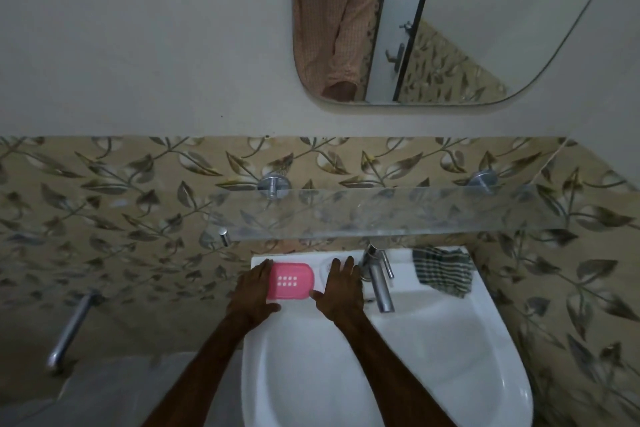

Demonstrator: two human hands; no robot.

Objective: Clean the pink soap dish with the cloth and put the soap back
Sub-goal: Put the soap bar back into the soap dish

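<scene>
Dish (pixel 291 280): pink plastic, smooth, perforated.
Sink (pixel 433 350): white ceramic, glossy.
Tap (pixel 379 284): polished metal.
Cloth (pixel 445 270): checked woven fabric, matt.
Shelf (pixel 398 215): clear glass.
Tiles (pixel 104 201): leaf-patterned, slight sheen.

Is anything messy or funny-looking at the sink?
A little. The checked cloth lies crumpled on the sink rim right of the tap, and the pink soap dish has no soap in it. Nothing looks spilled or broken.

Pink plastic soap dish (pixel 291 281), white drain holes in two rows. White ceramic sink (pixel 433 340). Green-and-white checked cloth (pixel 445 270). Beige wall tiles (pixel 121 204) with grey-brown leaf pattern. Chrome metal tap (pixel 379 281). Mirror (pixel 485 28) shows orange checked shirt.
</scene>
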